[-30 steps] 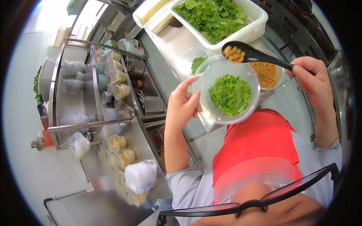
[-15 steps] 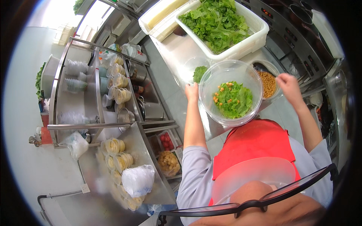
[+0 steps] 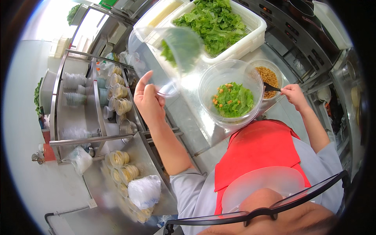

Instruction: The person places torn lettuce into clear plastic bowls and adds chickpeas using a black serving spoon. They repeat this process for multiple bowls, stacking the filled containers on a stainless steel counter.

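Observation:
My left hand (image 3: 150,100) is raised and closed on the edge of a clear plastic bowl (image 3: 183,49). The bowl is tilted and motion-blurred, with green leaf showing in or through it. My right hand (image 3: 294,96) pinches the handle of a black spoon (image 3: 272,87), whose head reaches into a round tub of chickpeas (image 3: 267,73). In front of my body stands a larger clear bowl (image 3: 205,103) holding chopped lettuce (image 3: 237,100) with several chickpeas on its left side. Neither hand touches this bowl.
At the table's far end, a white basket (image 3: 256,37) is heaped with chopped lettuce (image 3: 219,27). Shelves on the left carry stacked containers (image 3: 119,92) and pots. Lidded cups (image 3: 127,172) and a plastic bag (image 3: 145,191) rest on a lower-left counter. Steel kitchen equipment (image 3: 291,29) lines the right.
My left hand has moved left and up, lifting the clear bowl off the table. My right hand has come down and taken hold of the black spoon's handle.

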The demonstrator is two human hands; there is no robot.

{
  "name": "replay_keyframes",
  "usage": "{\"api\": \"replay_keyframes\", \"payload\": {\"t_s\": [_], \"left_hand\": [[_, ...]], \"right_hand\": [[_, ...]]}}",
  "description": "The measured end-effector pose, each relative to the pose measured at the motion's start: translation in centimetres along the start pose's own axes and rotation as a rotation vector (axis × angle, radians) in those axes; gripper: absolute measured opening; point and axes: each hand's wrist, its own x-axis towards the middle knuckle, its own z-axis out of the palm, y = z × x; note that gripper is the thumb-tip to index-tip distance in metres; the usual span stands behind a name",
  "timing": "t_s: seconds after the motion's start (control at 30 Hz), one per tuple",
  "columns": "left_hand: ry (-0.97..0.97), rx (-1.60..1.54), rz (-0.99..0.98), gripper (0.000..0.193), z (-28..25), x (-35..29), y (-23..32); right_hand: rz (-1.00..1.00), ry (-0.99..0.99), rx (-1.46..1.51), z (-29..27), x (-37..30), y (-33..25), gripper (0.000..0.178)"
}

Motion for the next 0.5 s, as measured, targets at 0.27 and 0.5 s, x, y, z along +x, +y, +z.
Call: {"api": "replay_keyframes", "payload": {"t_s": [0.27, 0.5], "left_hand": [[-0.359, 0.709, -0.227, 0.045, 3.2, -5.3, 3.1], [-0.353, 0.753, -0.258, 0.045, 0.6, -6.0, 0.9]], "right_hand": [[-0.097, -0.037, 0.241, -2.8, -1.6, -6.8, 0.022], [-0.258, -0.132, 0.257, -2.0, -6.4, -17.0, 0.021]]}}
